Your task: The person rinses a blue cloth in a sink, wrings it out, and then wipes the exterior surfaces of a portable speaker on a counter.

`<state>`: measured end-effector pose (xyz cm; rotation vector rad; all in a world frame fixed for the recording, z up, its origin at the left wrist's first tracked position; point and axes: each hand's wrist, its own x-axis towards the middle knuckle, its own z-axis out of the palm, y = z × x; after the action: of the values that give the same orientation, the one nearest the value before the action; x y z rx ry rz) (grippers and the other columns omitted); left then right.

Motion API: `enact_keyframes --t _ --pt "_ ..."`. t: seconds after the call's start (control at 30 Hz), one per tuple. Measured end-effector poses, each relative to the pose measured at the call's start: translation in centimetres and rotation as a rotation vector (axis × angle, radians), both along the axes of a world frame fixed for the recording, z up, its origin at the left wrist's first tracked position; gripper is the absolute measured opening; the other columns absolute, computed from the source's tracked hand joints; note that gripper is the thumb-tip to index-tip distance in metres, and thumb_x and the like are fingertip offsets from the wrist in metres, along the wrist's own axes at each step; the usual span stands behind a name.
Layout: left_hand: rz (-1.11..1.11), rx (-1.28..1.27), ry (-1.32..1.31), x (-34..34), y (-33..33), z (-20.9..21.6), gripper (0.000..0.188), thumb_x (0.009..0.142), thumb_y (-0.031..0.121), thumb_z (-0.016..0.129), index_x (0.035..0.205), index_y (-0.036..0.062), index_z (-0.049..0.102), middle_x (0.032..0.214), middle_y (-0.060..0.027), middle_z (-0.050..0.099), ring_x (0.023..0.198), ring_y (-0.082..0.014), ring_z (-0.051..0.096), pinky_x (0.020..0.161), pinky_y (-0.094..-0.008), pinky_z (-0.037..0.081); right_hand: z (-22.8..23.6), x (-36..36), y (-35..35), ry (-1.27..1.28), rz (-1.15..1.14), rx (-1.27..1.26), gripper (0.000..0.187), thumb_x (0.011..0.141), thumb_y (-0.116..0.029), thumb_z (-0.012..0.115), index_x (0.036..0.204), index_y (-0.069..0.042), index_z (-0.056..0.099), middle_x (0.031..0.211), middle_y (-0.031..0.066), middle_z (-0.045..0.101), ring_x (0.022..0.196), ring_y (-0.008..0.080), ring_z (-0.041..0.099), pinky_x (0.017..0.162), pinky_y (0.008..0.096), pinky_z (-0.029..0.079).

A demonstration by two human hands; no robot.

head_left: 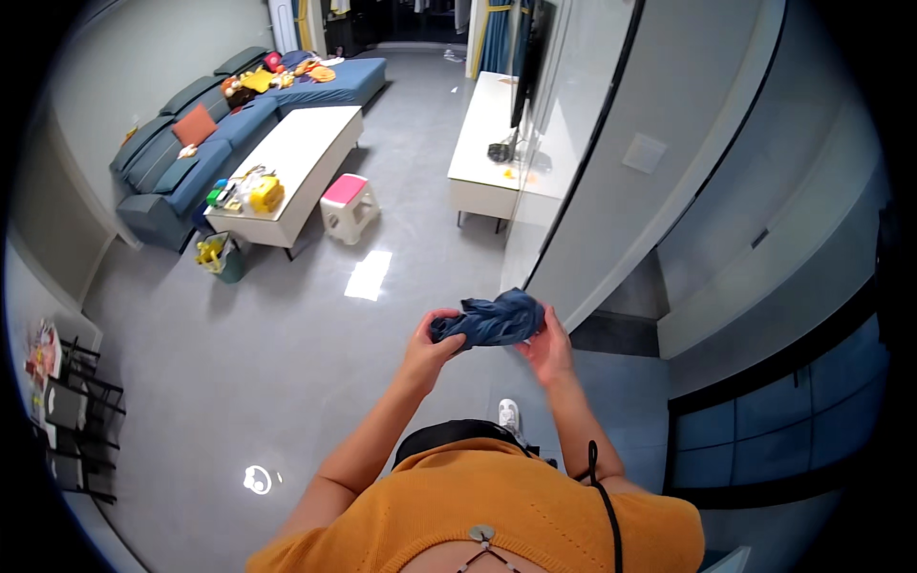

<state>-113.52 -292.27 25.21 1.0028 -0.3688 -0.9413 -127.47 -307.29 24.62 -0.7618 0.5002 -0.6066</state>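
A crumpled dark blue cloth (492, 320) is held out in front of me at about waist height, above the grey floor. My left hand (437, 342) grips its left end, with the thumb on top and the fingers behind. At the other end, my right hand (548, 350) is closed on the cloth, its fingers partly hidden behind the folds. The cloth is bunched up, so what kind of item it is does not show.
Ahead to the left stand a blue sofa (224, 134), a long white coffee table (310, 138), a pink-topped stool (350, 207) and a bin (227, 260). A white TV cabinet (482, 143) stands ahead. A wall with a switch (644, 153) rises on my right; chairs (81, 411) line the far left.
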Motion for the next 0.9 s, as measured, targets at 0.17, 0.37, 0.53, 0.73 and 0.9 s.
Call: enact_keyframes --t 0.17,0.37,0.53,0.73,0.9 --pt "-0.063 -0.154 -0.044 0.1 -2.6 1.0 0.042 0.073 -0.003 0.059 0.113 0.0048 0.046 0.094 -0.0044 0.052 0.082 -0.0100 0.052 0.073 -0.0226 0.046 2.5 -0.6 -1.1 0.022 -0.167 -0.400 0.039 0.089 -0.025 0.050 0.124 -0.010 0.040 0.098 -0.0009 0.054 0.086 0.0053 0.054 0.065 0.0222 0.049" --pt "-0.138 -0.291 0.017 -0.1 -3.7 4.5 0.045 0.076 -0.004 0.053 0.118 0.0063 0.042 0.101 -0.0068 0.051 0.091 -0.0138 0.053 0.080 -0.0290 0.047 7.9 -0.5 -1.0 0.056 -0.316 -0.653 0.040 0.089 -0.023 0.048 0.126 -0.010 0.039 0.095 -0.0009 0.052 0.083 0.0054 0.053 0.063 0.0208 0.047" --pt "-0.141 -0.368 0.011 -0.7 -4.7 4.8 0.046 0.077 -0.003 0.053 0.120 0.0065 0.041 0.106 -0.0082 0.050 0.095 -0.0160 0.054 0.086 -0.0335 0.047 9.6 -0.8 -2.9 0.099 -0.309 -0.810 0.036 0.090 -0.024 0.048 0.124 -0.014 0.042 0.093 -0.0007 0.049 0.083 0.0060 0.049 0.065 0.0198 0.045" --pt "-0.099 -0.426 0.032 0.0 -5.4 2.7 0.047 0.077 -0.002 0.055 0.120 0.0094 0.042 0.106 -0.0054 0.051 0.095 -0.0144 0.054 0.086 -0.0315 0.047 7.7 -0.5 -2.8 0.093 -0.325 -0.891 0.033 0.090 -0.023 0.047 0.122 -0.016 0.044 0.112 0.0012 0.049 0.096 0.0091 0.048 0.074 0.0221 0.042" --pt "-0.052 -0.420 -0.047 -0.1 -7.7 2.9 0.048 0.078 0.002 0.058 0.122 0.0099 0.040 0.109 -0.0049 0.050 0.099 -0.0143 0.052 0.087 -0.0298 0.045 7.1 -0.6 -5.7 -0.026 -0.312 -0.876 0.034 0.089 -0.015 0.047 0.122 -0.007 0.043 0.115 0.0070 0.048 0.105 0.0164 0.047 0.090 0.0284 0.037"
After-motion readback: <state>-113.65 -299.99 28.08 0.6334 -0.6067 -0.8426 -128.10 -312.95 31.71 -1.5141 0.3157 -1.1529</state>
